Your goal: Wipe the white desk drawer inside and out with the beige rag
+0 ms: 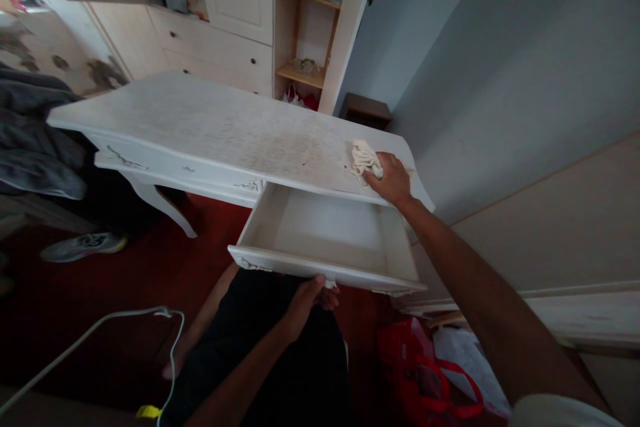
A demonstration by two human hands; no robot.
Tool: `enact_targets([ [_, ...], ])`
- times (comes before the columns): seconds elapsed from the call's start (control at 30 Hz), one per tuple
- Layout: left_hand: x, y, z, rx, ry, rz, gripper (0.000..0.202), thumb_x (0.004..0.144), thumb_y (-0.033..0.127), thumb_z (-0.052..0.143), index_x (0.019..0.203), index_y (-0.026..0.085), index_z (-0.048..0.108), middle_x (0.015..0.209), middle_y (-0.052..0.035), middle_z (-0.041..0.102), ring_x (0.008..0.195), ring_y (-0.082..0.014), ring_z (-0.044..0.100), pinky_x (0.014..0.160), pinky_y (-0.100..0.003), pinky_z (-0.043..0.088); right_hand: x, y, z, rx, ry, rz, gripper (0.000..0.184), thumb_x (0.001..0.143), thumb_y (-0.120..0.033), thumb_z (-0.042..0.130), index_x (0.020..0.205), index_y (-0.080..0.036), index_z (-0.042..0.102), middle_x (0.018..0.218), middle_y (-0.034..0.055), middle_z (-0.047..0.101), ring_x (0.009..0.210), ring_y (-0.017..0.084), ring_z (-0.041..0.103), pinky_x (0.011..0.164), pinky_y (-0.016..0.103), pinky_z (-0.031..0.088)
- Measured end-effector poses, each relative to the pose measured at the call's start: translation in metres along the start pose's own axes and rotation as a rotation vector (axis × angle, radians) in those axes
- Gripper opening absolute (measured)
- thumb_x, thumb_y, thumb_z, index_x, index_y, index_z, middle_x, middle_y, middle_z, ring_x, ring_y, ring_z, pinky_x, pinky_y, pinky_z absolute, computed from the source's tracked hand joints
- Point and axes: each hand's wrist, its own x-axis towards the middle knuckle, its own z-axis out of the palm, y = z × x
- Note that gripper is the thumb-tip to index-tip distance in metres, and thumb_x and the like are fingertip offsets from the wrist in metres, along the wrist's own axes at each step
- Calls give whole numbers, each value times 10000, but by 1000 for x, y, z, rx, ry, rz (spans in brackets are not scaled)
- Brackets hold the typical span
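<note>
A white desk [200, 120] stands in front of me with its right drawer [325, 233] pulled out; the drawer looks empty. My left hand [310, 300] is closed around the small knob at the drawer's front edge. My right hand [393, 177] rests on the desk top near its right end, fingers closed on a crumpled cream cloth [364, 159] pressed against the surface. The desk top shows faint brownish stains near the middle.
A white wardrobe with drawers and open shelves [305, 73] stands behind the desk. Dark clothing [35, 140] is piled at the left, a grey shoe [83, 245] on the red floor. A red bag [425, 373] lies at lower right, a white cable [100, 327] at lower left.
</note>
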Motion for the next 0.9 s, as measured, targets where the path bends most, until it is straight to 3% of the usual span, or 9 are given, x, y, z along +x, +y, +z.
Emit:
enact_targets([
  [0.17, 36, 13, -4, -47, -4, -1, 767, 664, 818, 599, 879, 89, 699, 747, -94, 672, 637, -132, 585, 635, -253, 429, -1, -3, -2, -9, 1, -1, 547, 838, -445, 577, 1269, -108, 544, 1274, 174, 571, 1110, 336, 533, 957, 451, 447],
  [0.43, 97, 44, 3, -178, 38, 14, 729, 629, 785, 666, 848, 90, 681, 738, -68, 639, 614, -111, 563, 597, -233, 421, -3, -6, -2, -9, 40, 0, 514, 836, -416, 578, 1254, -120, 542, 1273, 170, 566, 1087, 320, 537, 950, 434, 444],
  [0.67, 145, 61, 3, -221, 111, 2, 669, 727, 740, 623, 878, 92, 691, 761, -59, 634, 615, -99, 555, 605, -229, 427, -3, -8, -1, -21, 57, 8, 486, 846, -408, 567, 1243, -130, 543, 1257, 165, 572, 1086, 317, 532, 952, 433, 436],
  [0.9, 171, 69, 13, -306, 187, -21, 540, 891, 609, 517, 866, 95, 678, 765, -50, 609, 598, -88, 533, 587, -226, 421, -4, -8, 0, -19, 50, 18, 498, 851, -400, 561, 1272, -138, 523, 1282, 160, 557, 1118, 319, 523, 973, 447, 434],
])
